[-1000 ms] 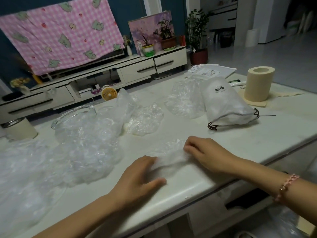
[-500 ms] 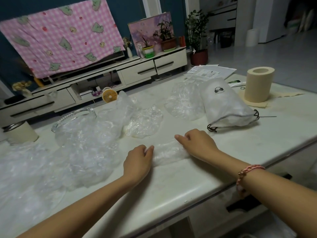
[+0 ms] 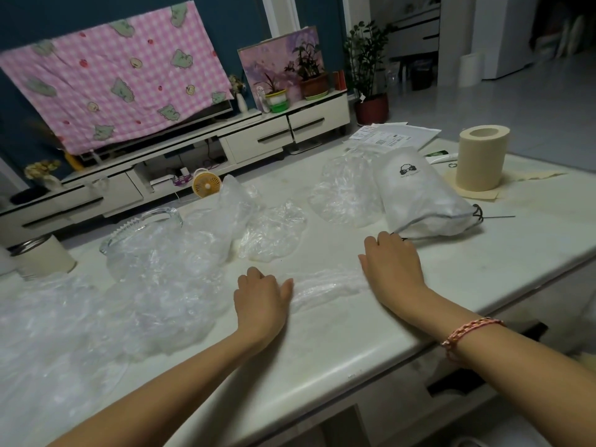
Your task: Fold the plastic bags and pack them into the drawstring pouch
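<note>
The left grip (image 3: pixel 263 298), fingers curled, set its thumb against one end of a bag (image 3: pixel 325 287) flattened into a strip on the desk (image 3: pixel 354 343). The right grip (image 3: pixel 392 266) lay palm-down over the other end. Whether either pinched the film could not be told. Light, limp and slippery, the strip would likely spring open unless held at both ends. One pouch (image 3: pixel 419 201), already bulging, lay just beyond. At least three loose bags lay farther off, plus a heap (image 3: pixel 129 301) too tangled to count.

free: table (image 3: pixel 322 350) front edge | blocked: bag heap (image 3: pixel 154 285) left, pouch (image 3: pixel 419 201) right
</note>
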